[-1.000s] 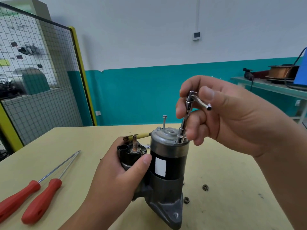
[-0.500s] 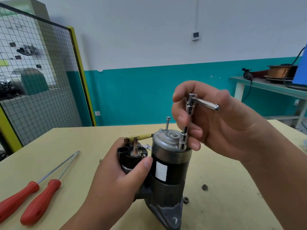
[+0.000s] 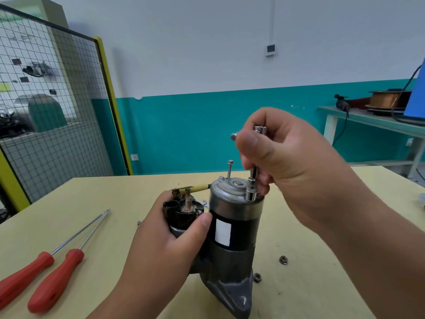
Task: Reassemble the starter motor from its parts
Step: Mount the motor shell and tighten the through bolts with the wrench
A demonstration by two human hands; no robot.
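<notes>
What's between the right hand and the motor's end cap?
Head view: chrome socket driver, gripped by the right hand, socket down on the starter motor's end cap.

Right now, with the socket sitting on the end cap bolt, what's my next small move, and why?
Probably turn the socket driver with the right hand to run that bolt down. Its socket sits low on the end cap while the left hand grips the starter motor upright. The second bolt stands proud of the cap, so it likely comes next.
</notes>
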